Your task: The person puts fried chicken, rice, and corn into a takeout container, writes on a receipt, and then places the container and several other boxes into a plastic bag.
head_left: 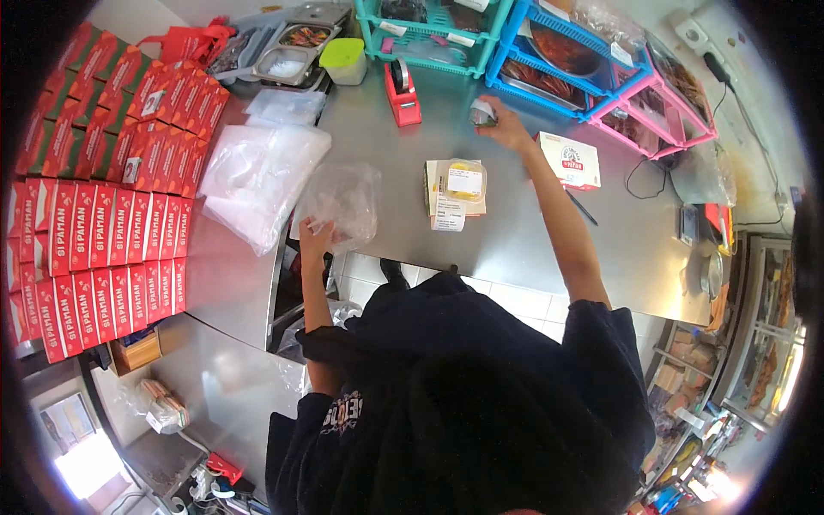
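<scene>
Left hand (314, 233) pinches the clear bag (343, 204) open; at two o'clock, right hand (505, 124) fingers clasp a small packet (483, 114) above the counter (515, 232).

A big shiny metal counter (515, 223) fills the middle of the room. It bends around a corner at 8 o'clock. At 9 o'clock, rows of red boxes (103, 215) are stacked up. At 12 o'clock stand a teal basket rack (429, 39) and a blue basket rack (566, 51), with a pink one (661, 112) at 2 o'clock. The floor (506, 296) has white tiles. Bright light (86, 463) shines at 8 o'clock. Shelves with a glass case (764, 343) stand at 4 o'clock.
</scene>
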{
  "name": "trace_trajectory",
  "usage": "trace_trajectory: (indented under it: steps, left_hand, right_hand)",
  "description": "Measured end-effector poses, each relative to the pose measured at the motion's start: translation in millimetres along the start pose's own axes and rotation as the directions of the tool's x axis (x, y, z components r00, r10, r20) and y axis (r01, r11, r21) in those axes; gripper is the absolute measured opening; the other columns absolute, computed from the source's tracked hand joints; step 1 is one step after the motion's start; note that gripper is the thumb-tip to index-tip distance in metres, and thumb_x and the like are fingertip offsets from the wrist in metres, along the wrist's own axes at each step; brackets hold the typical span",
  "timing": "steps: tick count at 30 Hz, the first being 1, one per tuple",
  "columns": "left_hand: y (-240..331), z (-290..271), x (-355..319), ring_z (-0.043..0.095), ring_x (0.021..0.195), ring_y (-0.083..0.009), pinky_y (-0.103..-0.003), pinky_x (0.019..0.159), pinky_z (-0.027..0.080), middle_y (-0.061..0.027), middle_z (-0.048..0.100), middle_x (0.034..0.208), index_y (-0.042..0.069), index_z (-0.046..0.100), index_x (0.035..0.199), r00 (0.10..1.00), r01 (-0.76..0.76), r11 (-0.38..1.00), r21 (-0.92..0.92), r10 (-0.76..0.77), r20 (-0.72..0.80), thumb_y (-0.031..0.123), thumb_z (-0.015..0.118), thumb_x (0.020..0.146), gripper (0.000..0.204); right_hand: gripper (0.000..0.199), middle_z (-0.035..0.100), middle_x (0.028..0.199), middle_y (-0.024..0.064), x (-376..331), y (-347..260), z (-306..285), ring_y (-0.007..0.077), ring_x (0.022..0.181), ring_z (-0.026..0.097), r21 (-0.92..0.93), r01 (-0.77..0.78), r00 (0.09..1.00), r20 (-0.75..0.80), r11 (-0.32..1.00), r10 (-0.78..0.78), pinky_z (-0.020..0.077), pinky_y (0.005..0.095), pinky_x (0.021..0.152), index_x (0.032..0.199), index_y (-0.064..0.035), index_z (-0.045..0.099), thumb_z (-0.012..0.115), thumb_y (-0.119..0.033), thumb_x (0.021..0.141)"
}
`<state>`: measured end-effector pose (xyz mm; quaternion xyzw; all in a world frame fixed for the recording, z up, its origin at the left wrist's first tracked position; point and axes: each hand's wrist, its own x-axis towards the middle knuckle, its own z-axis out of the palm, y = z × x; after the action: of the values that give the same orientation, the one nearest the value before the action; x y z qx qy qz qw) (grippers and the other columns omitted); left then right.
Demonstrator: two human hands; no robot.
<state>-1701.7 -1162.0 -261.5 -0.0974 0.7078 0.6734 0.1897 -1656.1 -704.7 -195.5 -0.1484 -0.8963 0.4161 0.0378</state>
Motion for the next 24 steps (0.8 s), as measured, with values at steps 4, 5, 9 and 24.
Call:
trace_trajectory:
  steps: [4, 5, 9, 24]
  left_hand:
    - [4.5, 5.1, -0.2, 0.058, 0.076, -0.0207, -0.031, 0.061, 0.052, -0.0129, 0.051, 0.093, -0.002, 0.037, 0.11, 1.0, -0.005, 1.0, 0.029, 0.006, -0.024, 0.008, 0.066, 0.075, 0.047]
    - [0.9, 8.3, 6.0, 0.058, 0.076, -0.0203, -0.031, 0.061, 0.052, -0.0118, 0.051, 0.092, -0.001, 0.04, 0.108, 0.999, -0.018, 0.999, 0.032, 0.018, -0.029, 0.007, 0.066, 0.075, 0.043]
    - [-5.6, -17.3, -1.1, 0.056, 0.072, -0.0185, -0.03, 0.057, 0.051, -0.008, 0.051, 0.088, 0.001, 0.046, 0.099, 0.996, 0.0, 0.997, -0.083, -0.008, -0.094, 0.007, 0.063, 0.078, 0.028]
    - [8.6, -34.2, -2.8, 0.056, 0.076, -0.0186, -0.036, 0.061, 0.053, -0.0095, 0.052, 0.091, 0.005, 0.036, 0.108, 0.975, -0.021, 0.986, -0.167, -0.017, -0.223, 0.005, 0.06, 0.08, 0.037]
  right_hand:
    - [0.077, 0.053, 0.118, 0.0151, 15.5, 90.4, 20.2, 0.034, 0.107, 0.051, -0.322, -0.069, 0.997, -0.001, 0.944, 0.072, 0.0412, 0.0388, 0.09, 0.129, -0.0158, 0.038, 0.075, -0.025, 0.062]
    - [0.08, 0.051, 0.121, 0.0157, 14.6, 103.6, 17.8, 0.0345, 0.11, 0.049, -0.363, -0.089, 0.995, 0.018, 0.927, 0.103, 0.0403, 0.0401, 0.091, 0.13, -0.0163, 0.037, 0.076, -0.029, 0.061]
    - [0.087, 0.028, 0.14, 0.0139, -7.7, 12.9, 26.8, 0.0346, 0.128, 0.027, -0.253, -0.111, 0.992, -0.078, 0.961, 0.095, 0.0304, 0.0497, 0.098, 0.134, -0.0222, 0.031, 0.075, -0.04, 0.061]
    - [0.068, 0.042, 0.122, 0.0148, 29.6, -146.9, 162.4, 0.0328, 0.113, 0.04, -0.325, 0.45, 0.89, 0.24, 0.831, -0.388, 0.0393, 0.0468, 0.089, 0.126, -0.0193, 0.042, 0.068, -0.033, 0.064]
